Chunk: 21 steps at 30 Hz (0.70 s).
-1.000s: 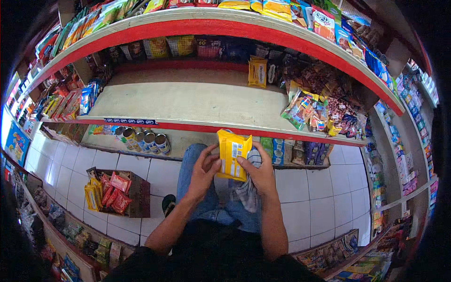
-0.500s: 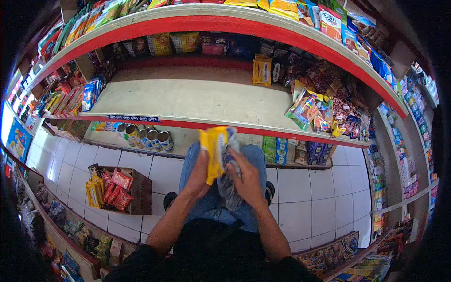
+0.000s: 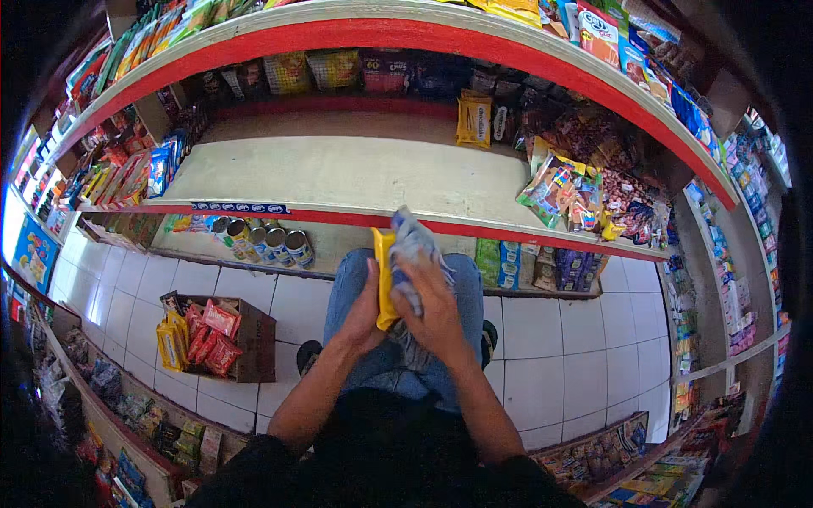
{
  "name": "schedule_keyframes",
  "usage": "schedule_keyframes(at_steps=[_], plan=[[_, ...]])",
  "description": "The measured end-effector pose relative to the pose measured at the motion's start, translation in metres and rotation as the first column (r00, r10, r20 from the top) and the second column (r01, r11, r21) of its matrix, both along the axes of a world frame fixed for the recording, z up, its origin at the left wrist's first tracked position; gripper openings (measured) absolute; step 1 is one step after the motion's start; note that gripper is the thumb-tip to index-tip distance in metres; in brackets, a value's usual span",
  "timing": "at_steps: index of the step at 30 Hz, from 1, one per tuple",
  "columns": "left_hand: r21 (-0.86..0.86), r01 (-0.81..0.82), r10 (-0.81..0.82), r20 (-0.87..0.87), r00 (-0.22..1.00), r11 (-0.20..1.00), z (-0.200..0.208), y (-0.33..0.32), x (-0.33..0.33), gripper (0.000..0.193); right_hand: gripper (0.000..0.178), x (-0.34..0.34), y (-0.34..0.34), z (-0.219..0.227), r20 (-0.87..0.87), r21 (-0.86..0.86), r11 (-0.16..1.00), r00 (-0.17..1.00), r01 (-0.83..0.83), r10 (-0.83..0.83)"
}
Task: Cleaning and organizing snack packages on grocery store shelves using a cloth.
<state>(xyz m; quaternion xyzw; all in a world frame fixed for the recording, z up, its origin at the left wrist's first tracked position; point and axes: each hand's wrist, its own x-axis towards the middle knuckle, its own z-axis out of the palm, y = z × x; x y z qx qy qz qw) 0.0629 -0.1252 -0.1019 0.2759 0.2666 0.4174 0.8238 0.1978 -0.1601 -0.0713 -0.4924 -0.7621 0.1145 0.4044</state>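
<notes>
- Head view: the left hand (image 3: 366,306) is clamped on a yellow snack packet (image 3: 385,279), held edge-on above the knees.
- The right hand (image 3: 434,306) presses a grey cloth (image 3: 412,245) against the packet's right face, fingers closed on it.
- Beyond both hands lies a bare shelf (image 3: 339,173); cans (image 3: 262,241) stand to the upper left.

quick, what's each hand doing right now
Left hand: closed on the flat yellow plastic snack packet, held edge-on.
Right hand: closed on a crumpled grey cloth, pressed against the packet.
</notes>
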Motion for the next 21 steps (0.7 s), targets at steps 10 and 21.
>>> schedule_keyframes(at_steps=[10, 21], plan=[[-0.061, -0.042, 0.053, 0.194, 0.979, 0.997, -0.003, 0.016, -0.011, 0.071, 0.041, -0.008, -0.018, -0.013, -0.038, -0.061, 0.99, 0.992, -0.126, 0.123], [-0.18, -0.15, 0.187, 0.213, 0.959, 0.972, -0.005, 0.014, -0.01, 0.057, 0.046, 0.006, -0.022, -0.009, -0.009, 0.057, 0.998, 1.0, -0.009, 0.01]])
